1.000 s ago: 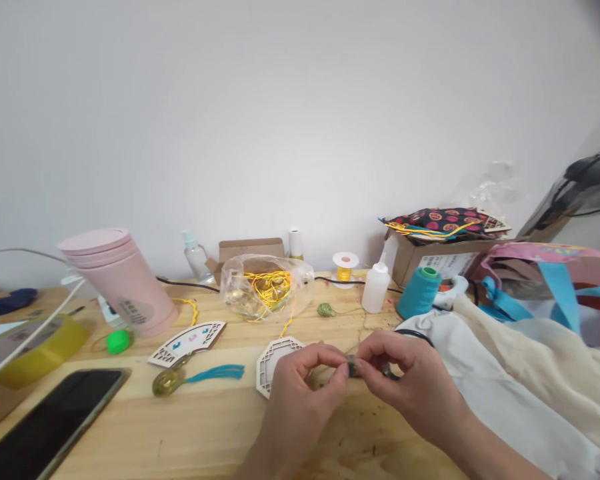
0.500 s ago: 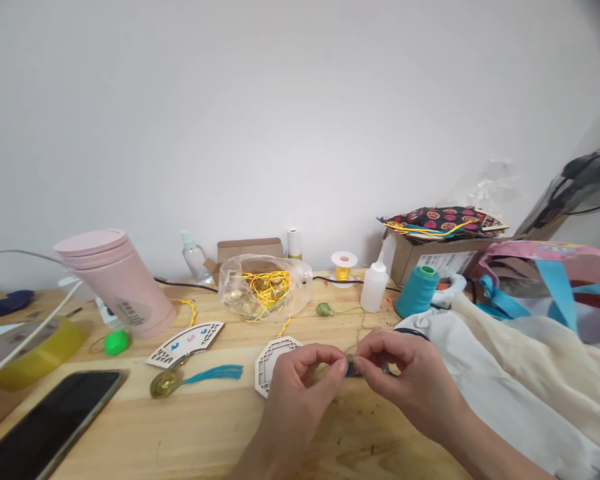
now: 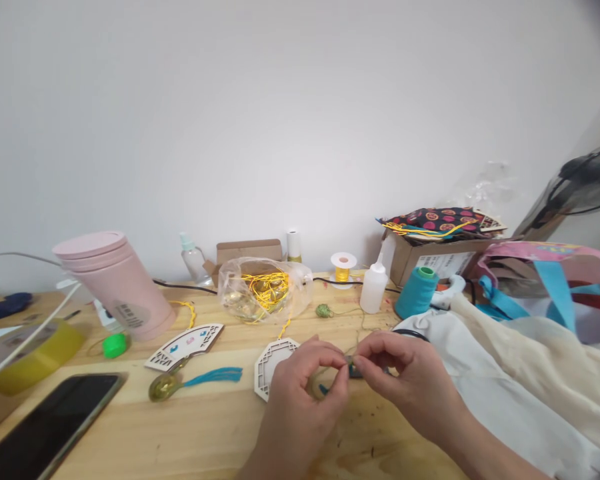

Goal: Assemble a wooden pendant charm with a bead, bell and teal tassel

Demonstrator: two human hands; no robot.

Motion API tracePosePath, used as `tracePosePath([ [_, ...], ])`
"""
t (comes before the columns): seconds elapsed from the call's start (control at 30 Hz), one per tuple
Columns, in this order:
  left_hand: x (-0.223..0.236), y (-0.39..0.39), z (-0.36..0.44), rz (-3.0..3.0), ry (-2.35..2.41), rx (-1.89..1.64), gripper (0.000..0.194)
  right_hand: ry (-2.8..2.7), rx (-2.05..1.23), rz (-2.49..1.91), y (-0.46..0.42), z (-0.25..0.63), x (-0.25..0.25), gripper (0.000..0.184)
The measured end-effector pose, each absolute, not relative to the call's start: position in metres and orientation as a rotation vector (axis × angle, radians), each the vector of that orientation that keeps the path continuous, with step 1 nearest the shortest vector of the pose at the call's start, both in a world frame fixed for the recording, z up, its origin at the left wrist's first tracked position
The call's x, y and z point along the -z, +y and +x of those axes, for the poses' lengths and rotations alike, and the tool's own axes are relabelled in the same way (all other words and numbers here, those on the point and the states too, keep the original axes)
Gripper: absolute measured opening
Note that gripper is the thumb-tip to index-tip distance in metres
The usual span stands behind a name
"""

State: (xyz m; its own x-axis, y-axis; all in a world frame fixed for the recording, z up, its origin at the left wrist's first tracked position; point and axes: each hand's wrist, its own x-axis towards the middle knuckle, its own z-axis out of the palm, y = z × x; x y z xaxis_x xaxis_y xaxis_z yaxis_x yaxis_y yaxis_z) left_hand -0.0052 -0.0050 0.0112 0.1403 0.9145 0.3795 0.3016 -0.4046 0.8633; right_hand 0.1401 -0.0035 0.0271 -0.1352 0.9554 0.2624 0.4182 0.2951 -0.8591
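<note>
With left grip (image 3: 306, 388) and right grip (image 3: 414, 381) closed to the fingertips, we are pinching a small dark bundle (image 3: 354, 369) over the tabletop (image 3: 195, 440). Leftward, a tasselled fan (image 3: 186, 346) is looking finished; ours, with thread (image 3: 349, 312) apparently leading to a green ball (image 3: 323, 311), is looking unfinished.

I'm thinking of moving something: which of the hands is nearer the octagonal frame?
Left. The left hand partly covers the octagonal frame in view; the right hand sits farther right.
</note>
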Motion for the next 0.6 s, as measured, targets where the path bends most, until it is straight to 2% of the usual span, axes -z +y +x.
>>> tracePosePath([
  [0.1,-0.0131,-0.0059,-0.0052,1.892,1.189,-1.320,0.010,-1.721,-0.770,-1.259,-0.0036,0.1406,-0.0272,0.011],
  [0.33,-0.0069,-0.0049,-0.0081,1.495,1.145,-1.177,0.009,-1.719,-0.777,-1.251,-0.0036,0.1418,-0.0285,0.011],
  [0.6,-0.0058,-0.0030,-0.0042,1.498,1.067,-1.191,0.009,-1.716,-0.796,-1.236,-0.0029,0.1419,-0.0282,0.011],
])
